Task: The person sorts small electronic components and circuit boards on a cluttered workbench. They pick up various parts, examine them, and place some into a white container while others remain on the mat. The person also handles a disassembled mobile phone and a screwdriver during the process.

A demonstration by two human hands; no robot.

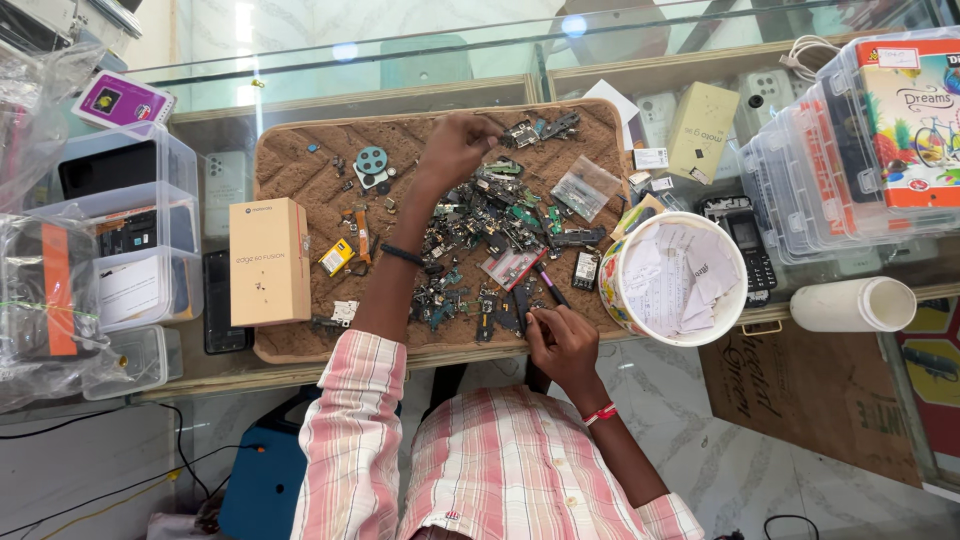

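The sorting of small phone parts looks to be mid-way: a dense heap of parts (pixel 490 250) lies unsorted across the middle of the brown mat (pixel 290 160), while only a few pieces sit apart toward its left and far edges. Nearest the body, at the mat's near edge, the right hand (pixel 562 345) is curled, its fingertips pinched on something tiny that cannot be made out; its wrist bends inward over the edge of the tabletop (pixel 200 365). Just beside it on the right stands a round tub (pixel 612 290) filled with paper slips. The left arm stretches straight over the heap, and the left hand (pixel 458 148), near the mat's far edge, is closed with fingers pinching at a small board (pixel 522 133). A tan box (pixel 269 261) lies on the mat's left edge.
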